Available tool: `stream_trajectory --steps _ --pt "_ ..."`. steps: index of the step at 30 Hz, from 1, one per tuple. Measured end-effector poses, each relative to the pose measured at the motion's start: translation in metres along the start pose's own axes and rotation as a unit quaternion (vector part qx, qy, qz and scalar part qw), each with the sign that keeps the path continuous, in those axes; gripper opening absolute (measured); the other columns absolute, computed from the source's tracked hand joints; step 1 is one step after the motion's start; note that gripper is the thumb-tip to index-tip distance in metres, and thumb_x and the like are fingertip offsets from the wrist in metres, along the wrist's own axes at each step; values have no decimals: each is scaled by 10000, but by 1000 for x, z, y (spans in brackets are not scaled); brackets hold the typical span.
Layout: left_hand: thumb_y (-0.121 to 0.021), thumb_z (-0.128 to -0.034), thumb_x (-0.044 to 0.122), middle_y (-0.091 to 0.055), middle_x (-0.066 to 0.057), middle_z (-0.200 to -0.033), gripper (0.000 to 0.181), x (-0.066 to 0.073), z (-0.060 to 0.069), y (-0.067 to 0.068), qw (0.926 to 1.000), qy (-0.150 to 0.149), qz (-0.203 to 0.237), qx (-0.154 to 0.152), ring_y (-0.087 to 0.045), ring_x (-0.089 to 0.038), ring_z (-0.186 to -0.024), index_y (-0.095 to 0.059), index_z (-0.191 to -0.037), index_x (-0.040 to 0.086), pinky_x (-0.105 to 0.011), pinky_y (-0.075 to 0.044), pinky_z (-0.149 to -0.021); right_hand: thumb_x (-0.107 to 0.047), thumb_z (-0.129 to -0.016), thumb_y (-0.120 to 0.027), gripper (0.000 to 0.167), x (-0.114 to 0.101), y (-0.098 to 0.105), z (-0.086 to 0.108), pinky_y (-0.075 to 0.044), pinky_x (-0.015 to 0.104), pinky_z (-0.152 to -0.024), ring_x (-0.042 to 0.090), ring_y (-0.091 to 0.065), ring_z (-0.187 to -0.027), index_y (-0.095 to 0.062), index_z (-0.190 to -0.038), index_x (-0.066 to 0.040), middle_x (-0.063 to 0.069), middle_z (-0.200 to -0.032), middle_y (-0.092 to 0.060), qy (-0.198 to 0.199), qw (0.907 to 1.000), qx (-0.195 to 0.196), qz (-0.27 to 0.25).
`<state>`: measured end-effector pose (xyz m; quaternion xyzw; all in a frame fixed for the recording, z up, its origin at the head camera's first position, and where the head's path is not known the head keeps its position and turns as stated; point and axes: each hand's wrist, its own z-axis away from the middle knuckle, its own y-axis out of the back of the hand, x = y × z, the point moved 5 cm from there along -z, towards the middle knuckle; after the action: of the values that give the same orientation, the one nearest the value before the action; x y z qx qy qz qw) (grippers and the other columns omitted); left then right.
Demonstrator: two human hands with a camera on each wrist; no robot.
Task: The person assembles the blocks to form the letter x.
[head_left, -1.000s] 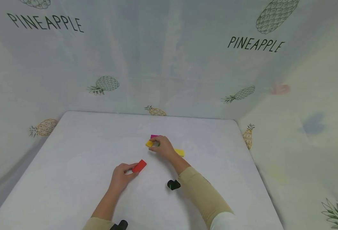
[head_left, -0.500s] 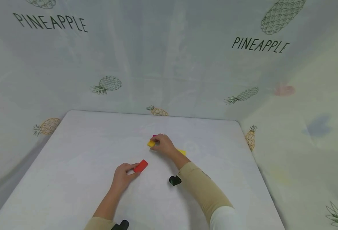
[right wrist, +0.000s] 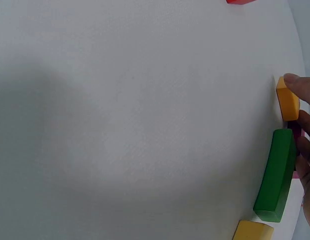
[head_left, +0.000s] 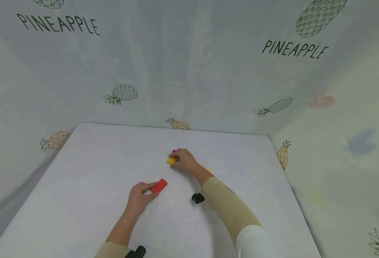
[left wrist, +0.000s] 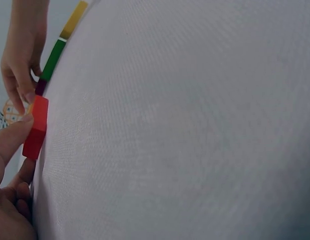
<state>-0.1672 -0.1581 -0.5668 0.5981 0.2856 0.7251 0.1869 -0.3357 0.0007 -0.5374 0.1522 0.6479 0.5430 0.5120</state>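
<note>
Between thumb and fingers, my left hand pinches a red rectangular block at the middle of the white table. Farther back, my right hand pinches a small orange-yellow block. A magenta block sits just behind those fingers, mostly covered by them. In the right wrist view, a long green block lies close beside the right fingers, and a yellow block is at its near end. From the head, the right hand and forearm hide the green block and most of the yellow one.
The white table has its back edge against a hanging pineapple-print cloth. More of the cloth hangs along both sides. A black wrist-worn piece juts from the right sleeve, and another from the left.
The head view has shifted slightly. Both hands keep their holds on the blocks and barely move. The right hand and forearm now cover more of the magenta and yellow blocks.
</note>
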Motion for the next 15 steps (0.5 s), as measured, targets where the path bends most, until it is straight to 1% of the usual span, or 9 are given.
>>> stream_trajectory --steps 5,9,12,15 --pt "-795 -817 144 -602 -26 -994 421 0 1 1 10000 -26 -6 15 -530 -208 -952 -706 -1226 184 -364 -464 -776 -274 -843 -780 418 0 -1 -4 -425 282 -938 141 -491 -1002 -676 -1242 -203 -57 -1051 -587 7 10000 -20 94" --pt "-799 -812 142 -603 -24 -988 419 0 1 1 10000 -68 -12 50 -530 -208 -946 -710 -1220 183 -362 -464 -767 -265 -855 -769 398 -1 -1 -4 -427 283 -929 153 -488 -989 -682 -1233 -178 -43 -1029 -581 38 9999 4 119" --pt "-801 -809 141 -606 -24 -990 419 -1 0 1 9999 -93 10 61 -534 -211 -952 -712 -1216 184 -373 -467 -773 -251 -860 -764 382 0 -1 -4 -428 281 -930 153 -496 -991 -692 -1221 -149 -38 -1047 -595 80 9999 65 114" --pt "-805 -805 143 -609 -23 -994 420 -2 0 0 9999 -100 15 58 -537 -213 -957 -714 -1213 190 -384 -468 -784 -240 -861 -763 377 0 -1 -3 -424 283 -946 155 -504 -1013 -698 -1220 -145 -30 -1086 -607 66 9999 80 68"
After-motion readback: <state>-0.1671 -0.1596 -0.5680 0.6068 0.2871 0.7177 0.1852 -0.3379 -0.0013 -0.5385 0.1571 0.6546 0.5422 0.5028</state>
